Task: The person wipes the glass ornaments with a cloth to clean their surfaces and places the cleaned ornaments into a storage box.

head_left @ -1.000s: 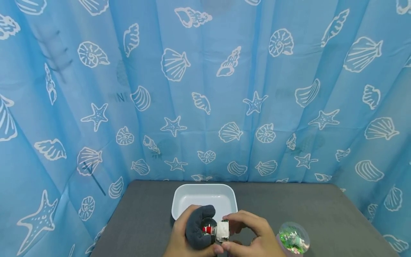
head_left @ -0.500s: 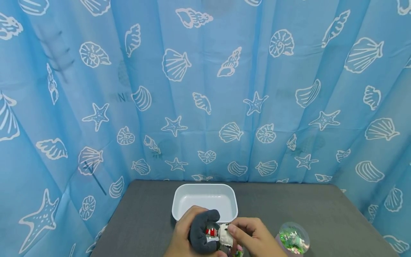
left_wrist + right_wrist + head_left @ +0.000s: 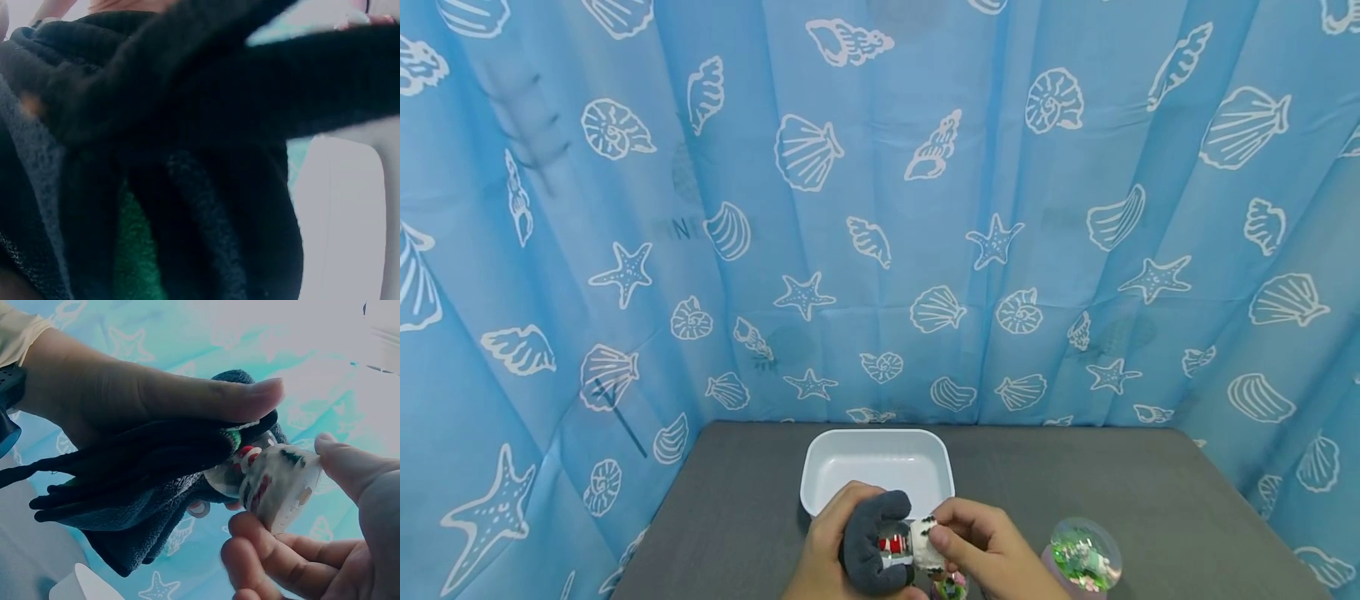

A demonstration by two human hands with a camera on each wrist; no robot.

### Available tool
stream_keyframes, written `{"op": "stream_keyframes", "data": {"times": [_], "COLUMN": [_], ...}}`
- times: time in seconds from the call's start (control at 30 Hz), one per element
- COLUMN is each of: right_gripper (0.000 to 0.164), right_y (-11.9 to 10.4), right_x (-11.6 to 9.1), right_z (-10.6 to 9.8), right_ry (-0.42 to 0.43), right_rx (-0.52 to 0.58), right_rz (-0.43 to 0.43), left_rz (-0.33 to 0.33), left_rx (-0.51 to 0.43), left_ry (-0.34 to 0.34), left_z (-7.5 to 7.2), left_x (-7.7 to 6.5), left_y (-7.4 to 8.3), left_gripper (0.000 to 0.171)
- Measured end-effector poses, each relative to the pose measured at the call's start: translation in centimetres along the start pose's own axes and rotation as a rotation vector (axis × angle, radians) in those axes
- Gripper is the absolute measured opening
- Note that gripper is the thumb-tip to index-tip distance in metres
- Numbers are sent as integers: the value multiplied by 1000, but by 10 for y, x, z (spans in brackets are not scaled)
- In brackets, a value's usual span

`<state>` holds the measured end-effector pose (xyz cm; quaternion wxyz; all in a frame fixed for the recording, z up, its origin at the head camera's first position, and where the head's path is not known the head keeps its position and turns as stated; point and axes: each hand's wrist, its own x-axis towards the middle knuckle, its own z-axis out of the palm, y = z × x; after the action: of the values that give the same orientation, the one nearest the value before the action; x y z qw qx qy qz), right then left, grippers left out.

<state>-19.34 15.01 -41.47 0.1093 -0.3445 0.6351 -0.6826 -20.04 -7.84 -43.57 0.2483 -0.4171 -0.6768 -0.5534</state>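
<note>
A small snow globe [image 3: 927, 546] lies on its side between my hands, a red and white figure inside its clear ball. Folded dark grey fleecy cloth [image 3: 861, 550] wraps round the ball. My left hand [image 3: 829, 537] grips the cloth from outside, its thumb [image 3: 250, 400] lying along the top fold in the right wrist view. My right hand [image 3: 992, 537] pinches the white painted base [image 3: 281, 487] between thumb and fingers. Dark cloth [image 3: 187, 100] fills most of the left wrist view, with a green patch showing low down.
Behind my hands stands a white rectangular tray [image 3: 876, 437] on the dark grey table [image 3: 730, 517]. A larger snow globe [image 3: 1084, 554] with green glitter stands at the right. Another globe [image 3: 951, 586] shows partly below my right hand. A blue shell-print curtain [image 3: 865, 325] hangs behind.
My right hand has shifted its fingers on the base, and the globe has turned in the cloth, showing another side of its base. The globe below my right hand has come into view.
</note>
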Motion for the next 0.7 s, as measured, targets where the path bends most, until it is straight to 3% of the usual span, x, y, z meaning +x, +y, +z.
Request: {"op": "stream_keyframes", "data": {"times": [0.2, 0.4, 0.5, 0.7], "right_gripper": [26, 41, 48, 60], "right_y": [-6, -10, -7, 3], "right_x": [-4, -5, -4, -1], "right_z": [1, 3, 5, 4], "right_ry": [7, 0, -1, 0], "right_rx": [19, -125, -189, -241], "right_rz": [21, -32, -109, -353], "left_rz": [-21, -18, -24, -37], "left_rx": [-73, -129, -122, -125], "left_ry": [4, 12, 13, 3], "left_z": [0, -3, -5, -5], "left_x": [0, 1, 0, 0], "left_y": [1, 1, 1, 2], "left_gripper": [71, 72, 73, 76]}}
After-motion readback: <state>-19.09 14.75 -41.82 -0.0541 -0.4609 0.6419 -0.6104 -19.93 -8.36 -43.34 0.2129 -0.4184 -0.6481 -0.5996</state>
